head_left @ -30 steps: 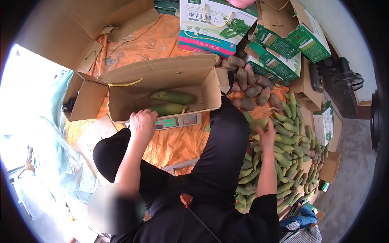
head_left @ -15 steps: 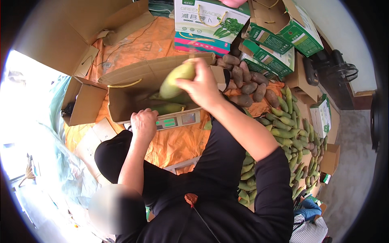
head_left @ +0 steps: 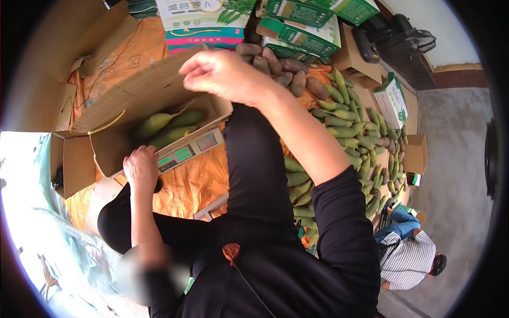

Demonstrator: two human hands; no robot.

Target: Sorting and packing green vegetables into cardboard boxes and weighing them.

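An opened cardboard box [head_left: 125,85] lies before me with a few green radishes [head_left: 154,125] inside. Along its near side is a scale [head_left: 184,153] with a lit green display. My left hand [head_left: 141,168] has its fingers closed on the box's near edge, close to the scale. Above the box's right end hovers my right hand [head_left: 225,77], empty, its fingers loosely bent and apart. The radishes beneath it rest side by side, one with a thin root pointing right.
Dark reddish tubers [head_left: 294,66] and a big pile of green radishes [head_left: 366,143] lie to my right. Printed green-and-white cartons [head_left: 307,40] stand at the back. A black fan [head_left: 408,37] is at the far right. Another person in a striped shirt [head_left: 411,259] is at the lower right.
My right hand has let go of the green radish, which now lies in the box with the others. The whole view has swung rightward, showing more of the person at the lower right.
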